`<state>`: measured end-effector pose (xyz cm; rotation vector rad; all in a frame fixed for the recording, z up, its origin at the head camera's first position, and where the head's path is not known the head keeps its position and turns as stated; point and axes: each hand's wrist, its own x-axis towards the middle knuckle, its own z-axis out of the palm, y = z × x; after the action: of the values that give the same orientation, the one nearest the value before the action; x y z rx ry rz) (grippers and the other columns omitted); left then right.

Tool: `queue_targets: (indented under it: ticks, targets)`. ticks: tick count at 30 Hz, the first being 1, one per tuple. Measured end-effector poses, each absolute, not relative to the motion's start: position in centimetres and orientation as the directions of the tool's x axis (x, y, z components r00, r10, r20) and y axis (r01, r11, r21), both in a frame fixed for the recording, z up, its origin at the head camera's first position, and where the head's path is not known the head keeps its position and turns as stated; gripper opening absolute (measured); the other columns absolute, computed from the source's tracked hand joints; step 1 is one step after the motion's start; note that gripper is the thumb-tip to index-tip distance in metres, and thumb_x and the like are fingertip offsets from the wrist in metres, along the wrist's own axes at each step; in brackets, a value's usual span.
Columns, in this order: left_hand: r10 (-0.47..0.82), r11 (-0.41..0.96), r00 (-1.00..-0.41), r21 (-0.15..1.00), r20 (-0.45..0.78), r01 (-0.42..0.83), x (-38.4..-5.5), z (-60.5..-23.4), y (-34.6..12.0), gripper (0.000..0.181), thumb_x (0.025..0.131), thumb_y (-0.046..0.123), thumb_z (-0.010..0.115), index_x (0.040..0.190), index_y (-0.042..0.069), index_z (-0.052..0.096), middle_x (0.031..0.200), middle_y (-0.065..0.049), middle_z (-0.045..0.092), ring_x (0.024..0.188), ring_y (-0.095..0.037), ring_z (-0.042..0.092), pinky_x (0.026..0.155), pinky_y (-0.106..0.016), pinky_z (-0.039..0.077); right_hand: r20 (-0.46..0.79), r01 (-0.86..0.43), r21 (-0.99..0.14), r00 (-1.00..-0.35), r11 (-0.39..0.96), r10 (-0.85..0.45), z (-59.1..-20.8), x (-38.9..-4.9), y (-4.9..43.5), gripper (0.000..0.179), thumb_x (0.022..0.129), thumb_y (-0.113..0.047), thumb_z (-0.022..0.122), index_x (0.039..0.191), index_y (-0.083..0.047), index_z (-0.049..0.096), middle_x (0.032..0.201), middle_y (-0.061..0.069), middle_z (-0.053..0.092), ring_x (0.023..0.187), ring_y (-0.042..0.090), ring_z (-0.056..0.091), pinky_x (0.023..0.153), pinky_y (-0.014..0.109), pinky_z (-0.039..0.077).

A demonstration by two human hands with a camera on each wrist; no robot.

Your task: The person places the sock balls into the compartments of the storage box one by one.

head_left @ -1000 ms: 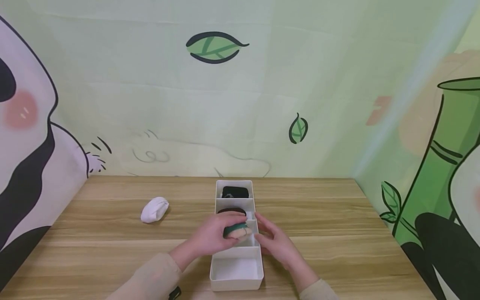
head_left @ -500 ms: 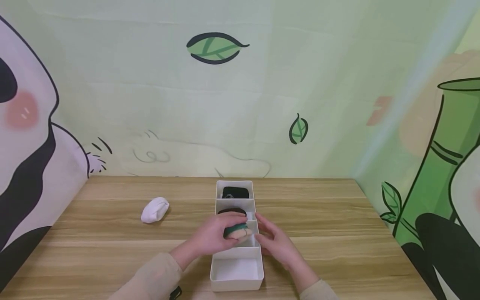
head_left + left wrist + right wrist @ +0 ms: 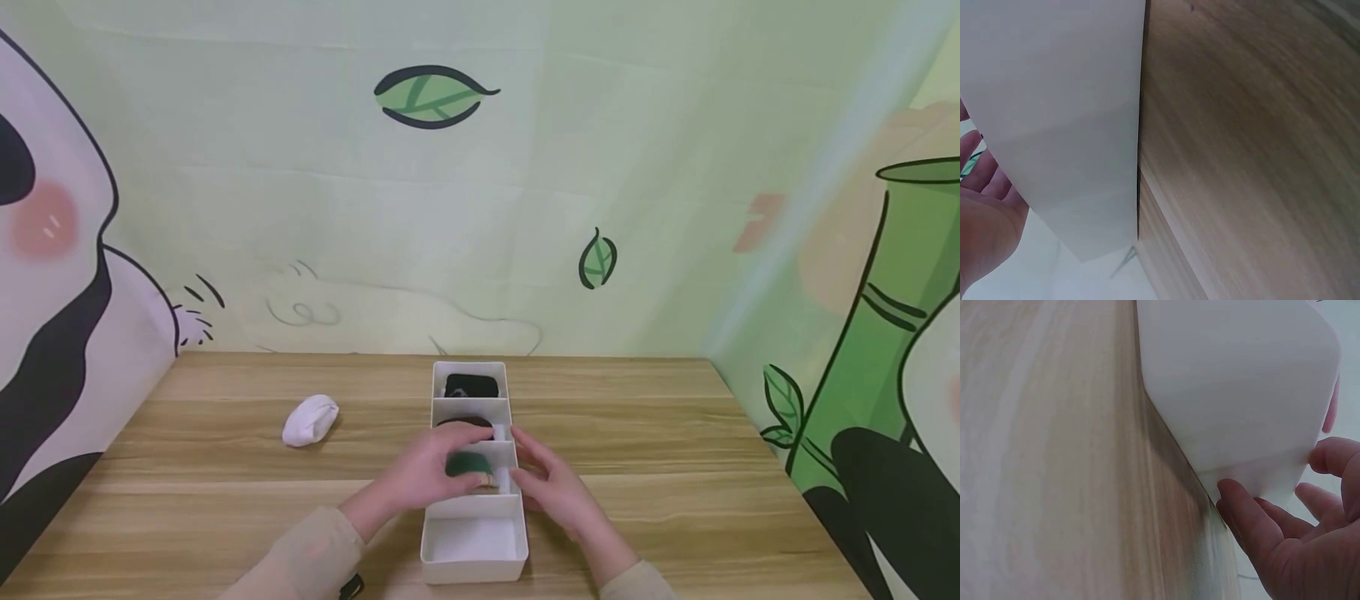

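Observation:
A long white box [image 3: 474, 570] with several compartments stands on the wooden table. Into its third compartment from the back has gone a green and cream bundle [image 3: 468, 464], seemingly a rolled sock. My left hand [image 3: 420, 471] hovers over that compartment, thumb and fingers spread around the bundle, a gap showing between fingers and cloth. In the left wrist view, part of this hand [image 3: 988, 219] shows beside the box wall. My right hand [image 3: 551, 483] rests its fingertips against the box's right side; the right wrist view shows those fingers [image 3: 1250, 515] touching the outer wall.
Black bundles lie in the two back compartments, the rearmost [image 3: 471, 386] in full view and the other [image 3: 463, 422] partly behind my left hand. A white rolled bundle [image 3: 310, 420] lies on the table to the left. A small black object [image 3: 351, 587] shows by my left sleeve.
The green and cream bundle has dropped from my left hand's fingers down into the third compartment. Both hands have stayed nearly in place.

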<state>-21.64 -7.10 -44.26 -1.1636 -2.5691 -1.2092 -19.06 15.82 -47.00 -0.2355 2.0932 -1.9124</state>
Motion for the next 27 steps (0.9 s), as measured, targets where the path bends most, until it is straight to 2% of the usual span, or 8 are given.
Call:
queue_targets:
  ticks: [11,18,22,27]
  targets:
    - [0.583,0.377,-0.718,0.656,0.380,0.654,-21.6,-44.4,-7.5,0.054,0.082,0.009,0.080,0.131,-0.002,0.061,0.125,-0.014,0.065,0.108,-0.028,0.063,0.095,-0.043,0.051,-0.118,0.091,-0.990,-0.948,0.103,-0.295,-46.7,-18.8,15.7,0.062,0.100,-0.010,0.058,0.155,-0.009,0.030,0.151,0.031,0.033,0.128,0.046,0.048,0.091,0.049,0.052]
    - [0.525,0.350,-0.779,0.747,0.344,0.566,-21.7,-44.1,-8.5,0.052,0.085,0.004,0.076,0.133,-0.001,0.058,0.124,-0.016,0.065,0.111,-0.031,0.062,0.096,-0.048,0.049,-0.119,0.098,-0.991,-0.953,0.088,-0.279,-46.6,-18.6,15.5,0.062,0.099,-0.007,0.057,0.155,-0.008,0.031,0.151,0.031,0.033,0.127,0.046,0.048,0.090,0.050,0.053]
    - [0.471,0.325,-0.800,0.770,0.371,0.548,-22.0,-43.9,-9.3,0.052,0.084,0.001,0.076,0.133,-0.003,0.057,0.119,-0.018,0.067,0.108,-0.036,0.063,0.095,-0.052,0.049,-0.120,0.098,-0.991,-0.956,0.093,-0.268,-46.7,-18.6,15.4,0.061,0.099,-0.006,0.057,0.155,-0.008,0.032,0.150,0.031,0.034,0.128,0.047,0.047,0.090,0.051,0.052]
    - [0.376,0.335,-0.831,0.776,0.411,0.535,-22.5,-43.8,-10.5,0.051,0.082,0.000,0.078,0.130,-0.002,0.060,0.113,-0.015,0.070,0.102,-0.037,0.064,0.091,-0.054,0.050,-0.119,0.095,-0.990,-0.956,0.101,-0.267,-46.8,-18.7,15.3,0.061,0.099,-0.006,0.056,0.155,-0.008,0.031,0.150,0.031,0.034,0.129,0.047,0.045,0.090,0.050,0.052]
